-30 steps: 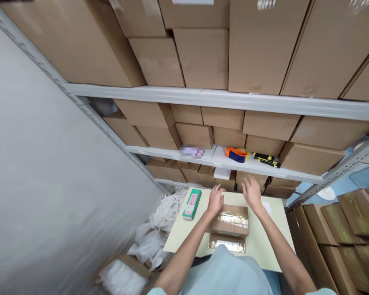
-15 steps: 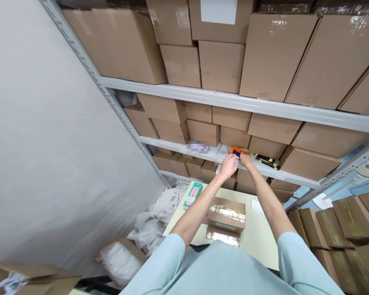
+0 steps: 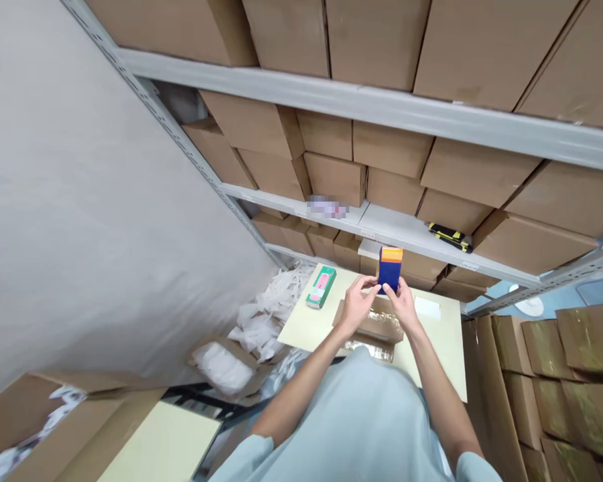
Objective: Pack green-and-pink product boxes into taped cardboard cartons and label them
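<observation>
Head view: the left hand and right hand both close their fingers round the base of one blue and orange tape dispenser, holding it upright, probably to steady it over the one taped carton just beneath them. One green box lies left of the hands; one yellow-black cutter rests up right.

The tape dispenser is dark blue with an orange top. The small box is green with pink. The tabletop is pale yellow, the cartons plain brown, the tool black and yellow.
</observation>
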`<action>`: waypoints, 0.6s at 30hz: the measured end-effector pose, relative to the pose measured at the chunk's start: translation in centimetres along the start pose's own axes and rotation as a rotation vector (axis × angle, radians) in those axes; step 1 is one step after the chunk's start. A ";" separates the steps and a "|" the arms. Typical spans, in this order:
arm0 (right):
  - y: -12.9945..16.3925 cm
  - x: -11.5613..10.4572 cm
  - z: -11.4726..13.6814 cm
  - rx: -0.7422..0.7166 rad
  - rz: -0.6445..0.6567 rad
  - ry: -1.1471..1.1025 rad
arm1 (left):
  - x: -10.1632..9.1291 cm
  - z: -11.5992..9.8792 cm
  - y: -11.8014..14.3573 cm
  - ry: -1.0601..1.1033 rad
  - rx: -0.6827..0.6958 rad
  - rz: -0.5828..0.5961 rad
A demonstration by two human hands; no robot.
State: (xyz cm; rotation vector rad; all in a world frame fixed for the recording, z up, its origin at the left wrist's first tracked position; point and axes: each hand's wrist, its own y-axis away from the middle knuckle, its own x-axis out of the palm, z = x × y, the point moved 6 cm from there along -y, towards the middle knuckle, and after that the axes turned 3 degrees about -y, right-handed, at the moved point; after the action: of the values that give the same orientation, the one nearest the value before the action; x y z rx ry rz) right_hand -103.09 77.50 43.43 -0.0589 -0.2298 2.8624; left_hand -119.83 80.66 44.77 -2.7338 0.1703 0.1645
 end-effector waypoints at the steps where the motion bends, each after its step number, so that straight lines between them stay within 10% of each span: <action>1: 1.7 0.7 -0.1 0.019 -0.009 -0.038 | -0.4 -0.4 1.1 0.012 -0.013 -0.003; 11: 6.1 3.3 1.1 0.135 0.014 -0.051 | -3.7 -3.3 4.1 -0.034 -0.002 0.091; 18: 8.8 3.0 2.7 0.086 0.243 0.071 | -7.6 -6.2 0.4 -0.112 0.066 0.082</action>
State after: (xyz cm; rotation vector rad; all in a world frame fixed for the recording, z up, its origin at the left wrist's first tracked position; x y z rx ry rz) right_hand -108.45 69.48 44.59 -0.1829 -0.0909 3.1009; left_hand -126.77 78.61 51.40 -2.6452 0.2515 0.3275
